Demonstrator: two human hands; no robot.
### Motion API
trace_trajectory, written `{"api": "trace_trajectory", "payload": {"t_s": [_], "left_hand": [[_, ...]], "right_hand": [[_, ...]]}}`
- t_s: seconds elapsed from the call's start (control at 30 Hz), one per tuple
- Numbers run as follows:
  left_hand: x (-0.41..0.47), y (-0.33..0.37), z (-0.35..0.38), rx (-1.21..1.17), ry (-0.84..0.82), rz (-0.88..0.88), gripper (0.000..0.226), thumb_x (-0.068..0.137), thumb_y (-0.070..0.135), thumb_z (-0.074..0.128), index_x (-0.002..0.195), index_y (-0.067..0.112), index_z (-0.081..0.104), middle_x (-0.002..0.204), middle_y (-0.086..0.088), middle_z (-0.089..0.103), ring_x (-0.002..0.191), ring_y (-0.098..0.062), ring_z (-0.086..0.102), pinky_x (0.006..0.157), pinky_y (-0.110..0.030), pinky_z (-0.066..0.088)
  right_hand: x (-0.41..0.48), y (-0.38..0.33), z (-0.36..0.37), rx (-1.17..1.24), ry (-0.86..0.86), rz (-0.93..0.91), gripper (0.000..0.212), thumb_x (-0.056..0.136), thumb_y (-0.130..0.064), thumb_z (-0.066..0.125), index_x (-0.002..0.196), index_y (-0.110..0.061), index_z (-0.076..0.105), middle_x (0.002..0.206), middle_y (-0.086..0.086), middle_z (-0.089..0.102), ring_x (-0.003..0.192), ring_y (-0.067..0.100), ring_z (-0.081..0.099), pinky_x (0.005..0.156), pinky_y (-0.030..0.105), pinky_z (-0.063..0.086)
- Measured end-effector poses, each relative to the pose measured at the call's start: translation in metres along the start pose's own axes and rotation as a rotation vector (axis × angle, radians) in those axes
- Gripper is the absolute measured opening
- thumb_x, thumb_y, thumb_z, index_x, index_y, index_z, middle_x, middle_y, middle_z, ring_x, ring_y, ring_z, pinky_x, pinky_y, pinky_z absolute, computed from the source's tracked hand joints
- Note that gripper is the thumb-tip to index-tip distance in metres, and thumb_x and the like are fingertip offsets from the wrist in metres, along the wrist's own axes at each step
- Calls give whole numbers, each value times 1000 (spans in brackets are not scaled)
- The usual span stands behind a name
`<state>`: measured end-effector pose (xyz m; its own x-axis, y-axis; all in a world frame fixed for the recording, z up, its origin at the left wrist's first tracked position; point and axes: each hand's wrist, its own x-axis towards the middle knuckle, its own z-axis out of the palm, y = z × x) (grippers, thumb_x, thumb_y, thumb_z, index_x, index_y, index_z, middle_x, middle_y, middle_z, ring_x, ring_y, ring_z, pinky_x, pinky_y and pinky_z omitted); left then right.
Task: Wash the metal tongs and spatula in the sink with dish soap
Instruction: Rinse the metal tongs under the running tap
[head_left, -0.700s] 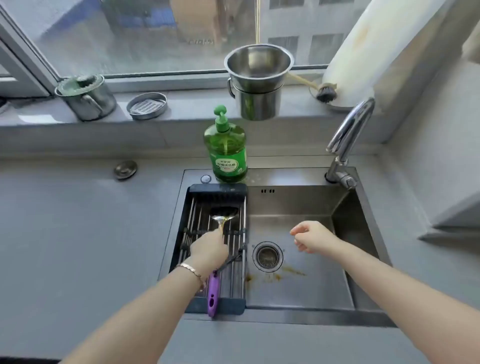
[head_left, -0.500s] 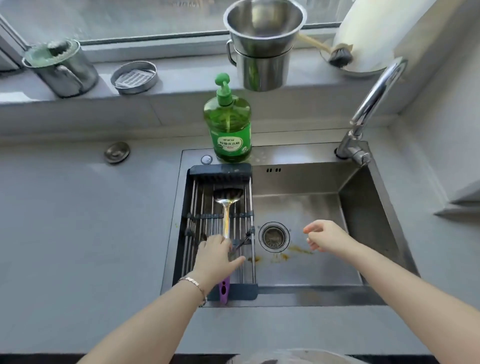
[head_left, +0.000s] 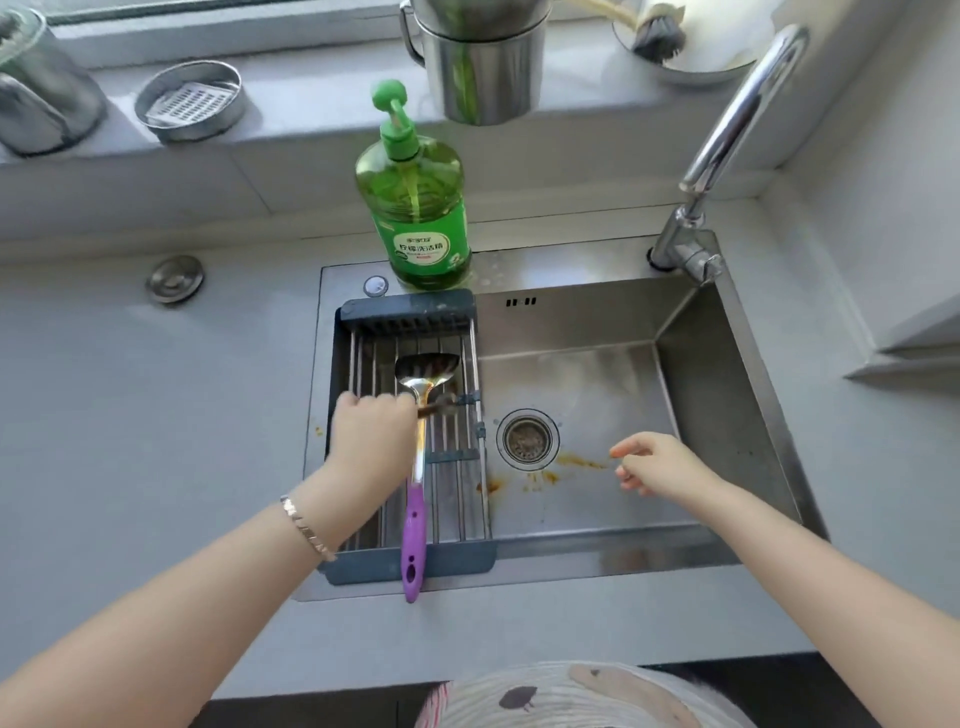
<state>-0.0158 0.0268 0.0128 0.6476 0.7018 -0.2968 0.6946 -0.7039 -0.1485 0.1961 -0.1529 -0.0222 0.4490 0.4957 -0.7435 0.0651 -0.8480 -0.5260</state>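
The left hand (head_left: 371, 434) has moved off the spatula (head_left: 414, 525) and up the rack (head_left: 410, 310). Its grip now pinches a dark piece lying across the spatula's neck, probably the tongs (head_left: 441, 411), though they are mostly hidden. The spatula lies flat on the rack over the sink (head_left: 717, 415). The right hand (head_left: 660, 462) hovers above the basin, grip loosely spread and empty. The soap bottle (head_left: 415, 218) stands untouched, so washing seems not yet begun.
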Motion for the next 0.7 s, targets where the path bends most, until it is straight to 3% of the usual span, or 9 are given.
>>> {"api": "trace_trajectory", "payload": {"t_s": [0.07, 0.13, 0.27, 0.43, 0.7], "left_hand": [[-6, 9, -26, -139, 150, -25, 17, 95, 25, 46, 96, 14, 58, 81, 1, 64, 75, -21, 60, 84, -33, 40], [-12, 26, -49, -404, 196, -55, 19, 93, 33, 51, 91, 15, 56, 77, 3, 62, 71, -21, 59, 75, -33, 45], [-3, 73, -63, -824, 43, -114, 21, 89, 36, 57, 90, 15, 55, 79, 0, 60, 70, -18, 56, 62, -34, 48], [28, 124, -55, -953, -174, -182, 22, 86, 37, 59, 79, 18, 51, 72, 4, 58, 58, -9, 49, 49, -23, 35], [56, 158, -73, -986, -148, -232, 16, 84, 29, 59, 89, 14, 59, 73, 3, 61, 64, -11, 55, 54, -23, 40]], "right_hand": [[-2, -2, -9, 15, -24, -32, 25, 90, 2, 39, 106, -2, 58, 72, 2, 57, 61, 13, 54, 48, 11, 43], [-2, -5, -20, 20, -40, -69, 22, 90, 1, 39, 101, -7, 55, 73, 0, 57, 63, 12, 55, 56, 18, 42], [5, -7, -47, 38, -40, -110, 13, 93, -8, 43, 96, -11, 55, 74, 0, 57, 61, 12, 55, 53, 18, 41], [30, -18, -98, 29, 67, -124, 30, 94, -37, 47, 87, -10, 57, 72, 3, 58, 54, 17, 57, 53, 24, 42], [82, -59, -153, 101, 236, -19, 52, 89, -52, 46, 99, -2, 55, 70, 12, 59, 53, 22, 60, 44, 23, 44]]}}
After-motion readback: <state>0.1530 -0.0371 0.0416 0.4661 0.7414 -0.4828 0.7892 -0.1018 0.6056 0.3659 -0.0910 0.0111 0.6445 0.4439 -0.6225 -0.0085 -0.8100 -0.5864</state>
